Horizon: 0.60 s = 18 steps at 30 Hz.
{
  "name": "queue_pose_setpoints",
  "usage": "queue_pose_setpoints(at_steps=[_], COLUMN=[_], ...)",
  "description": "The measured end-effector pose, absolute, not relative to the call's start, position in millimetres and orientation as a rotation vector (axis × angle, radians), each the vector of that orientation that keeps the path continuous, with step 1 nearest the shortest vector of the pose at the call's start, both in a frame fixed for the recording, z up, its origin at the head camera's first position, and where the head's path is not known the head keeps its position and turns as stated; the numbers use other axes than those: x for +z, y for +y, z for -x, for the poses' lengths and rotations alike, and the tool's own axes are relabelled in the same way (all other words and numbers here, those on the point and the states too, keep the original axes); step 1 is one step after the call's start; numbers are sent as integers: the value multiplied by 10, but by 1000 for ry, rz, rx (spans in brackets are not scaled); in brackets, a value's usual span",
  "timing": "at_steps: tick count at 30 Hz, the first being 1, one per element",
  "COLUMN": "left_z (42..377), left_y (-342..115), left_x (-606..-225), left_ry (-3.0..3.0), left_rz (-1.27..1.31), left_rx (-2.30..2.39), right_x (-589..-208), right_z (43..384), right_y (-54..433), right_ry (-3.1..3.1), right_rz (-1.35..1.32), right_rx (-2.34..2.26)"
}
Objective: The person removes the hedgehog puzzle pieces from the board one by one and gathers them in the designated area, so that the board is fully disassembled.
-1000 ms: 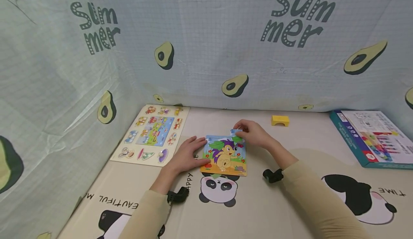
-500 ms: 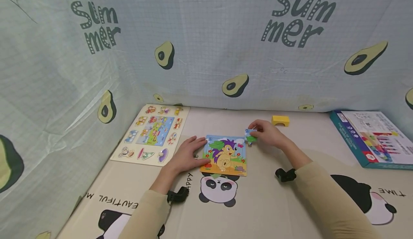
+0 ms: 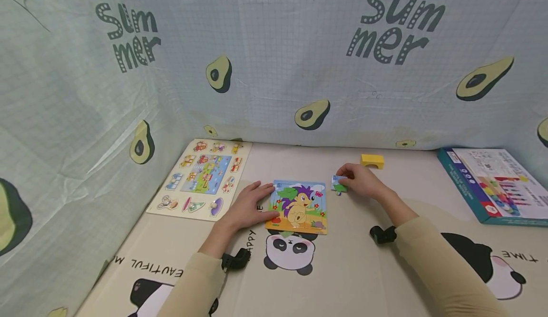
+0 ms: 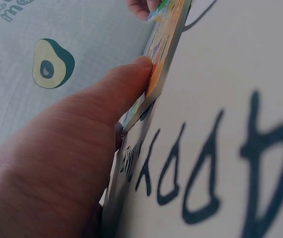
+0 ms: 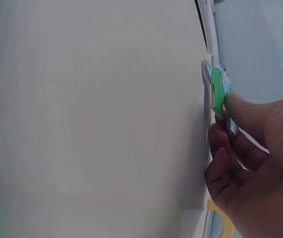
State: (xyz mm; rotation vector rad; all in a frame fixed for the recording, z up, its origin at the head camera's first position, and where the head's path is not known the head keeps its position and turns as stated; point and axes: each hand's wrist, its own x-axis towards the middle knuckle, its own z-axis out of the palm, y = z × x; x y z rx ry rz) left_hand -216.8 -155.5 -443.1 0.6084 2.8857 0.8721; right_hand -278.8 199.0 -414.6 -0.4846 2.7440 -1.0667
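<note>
A square hedgehog jigsaw puzzle (image 3: 297,208) lies on the panda-print cloth in the head view. My left hand (image 3: 245,206) rests at its left side with fingers spread, the thumb lying over the lower left corner. In the left wrist view that thumb presses the face of the puzzle (image 4: 160,64) near its edge. Just right of the puzzle, my right hand (image 3: 361,182) pinches a blue and green jigsaw piece (image 3: 337,184) between thumb and fingers. The right wrist view shows this piece (image 5: 218,91) tilted, close over the cloth.
A wooden knob puzzle board (image 3: 205,179) lies to the left. Behind the right hand stands a yellow arch block (image 3: 372,160). A teal-edged box (image 3: 496,183) lies at the far right. A fabric wall (image 3: 265,69) with avocado prints closes off the back.
My right hand has carried the jigsaw piece from the hedgehog puzzle's upper right corner out to the right, then slightly toward me. My left hand has stayed in place.
</note>
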Motion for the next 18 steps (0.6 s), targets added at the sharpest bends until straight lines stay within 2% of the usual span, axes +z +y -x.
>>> queue_pose_setpoints(at_steps=[18], left_z=[2161], left_y=[-1556], left_x=[-4415], left_ry=[2895], left_rz=[-604], left_rx=[859], right_x=[-4151], right_z=[2773], right_y=[2047], right_ry=[2729], right_rz=[544], right_rx=[-940])
